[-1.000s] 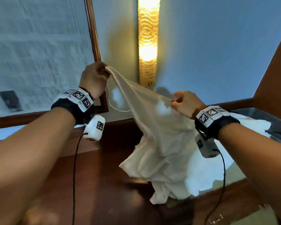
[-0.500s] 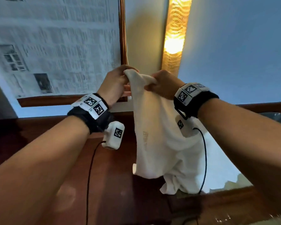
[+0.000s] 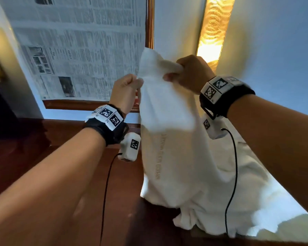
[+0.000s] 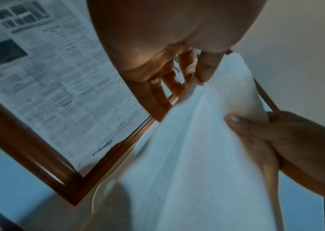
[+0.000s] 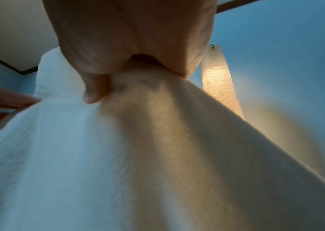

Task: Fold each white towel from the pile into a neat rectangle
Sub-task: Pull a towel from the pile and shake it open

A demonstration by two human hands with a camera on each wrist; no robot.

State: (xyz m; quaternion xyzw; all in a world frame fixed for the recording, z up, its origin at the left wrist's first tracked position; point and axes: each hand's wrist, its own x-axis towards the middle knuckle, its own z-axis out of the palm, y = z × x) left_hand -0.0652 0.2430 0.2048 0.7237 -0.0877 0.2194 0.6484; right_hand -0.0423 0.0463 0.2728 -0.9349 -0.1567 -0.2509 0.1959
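Observation:
A white towel (image 3: 169,139) hangs in the air from both hands, its lower end bunched on the dark wooden table (image 3: 43,166). My right hand (image 3: 187,73) grips a bunched fold of its top edge in a fist (image 5: 118,75). My left hand (image 3: 130,89) pinches the towel's left edge a little lower, thumb against fingers (image 4: 199,76). The towel's top corner (image 3: 149,54) sticks up between the hands. More white towels (image 3: 277,206) lie in a pile behind it on the right.
A framed newspaper print (image 3: 82,50) hangs on the wall beyond my left hand. A lit amber wall lamp (image 3: 213,32) stands beyond my right hand. Black cables (image 3: 233,166) dangle from both wrist cameras.
Both hands came together at the towel's top. The left hand then slid down the left edge, and the right hand stayed high with the bunched fold. The towel now hangs narrower.

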